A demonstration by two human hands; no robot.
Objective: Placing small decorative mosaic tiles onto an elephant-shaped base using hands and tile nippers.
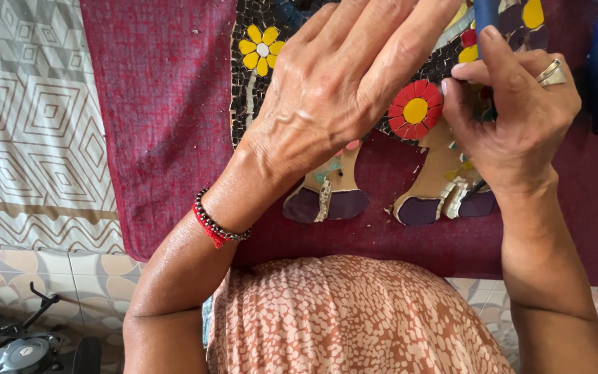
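Left hand [333,90] lies flat, fingers spread, steadying the dark-tiled mosaic cutout [327,197] on the maroon cloth [164,125]; right hand [520,118] pinches a small piece at the red-and-yellow tile flower's [415,109] three o'clock — best pressed squarely.

The left hand [333,83] covers the middle of the mosaic [340,197], and its fingertips run off the top edge. The mosaic's upper part is cut off there too. The right hand [513,114] hides the tiles beneath it; whether its fingertips pinch a piece cannot be told. A blue tool [486,14] above is mostly out of frame. A dark machine [15,350] at the lower left corner is cropped.
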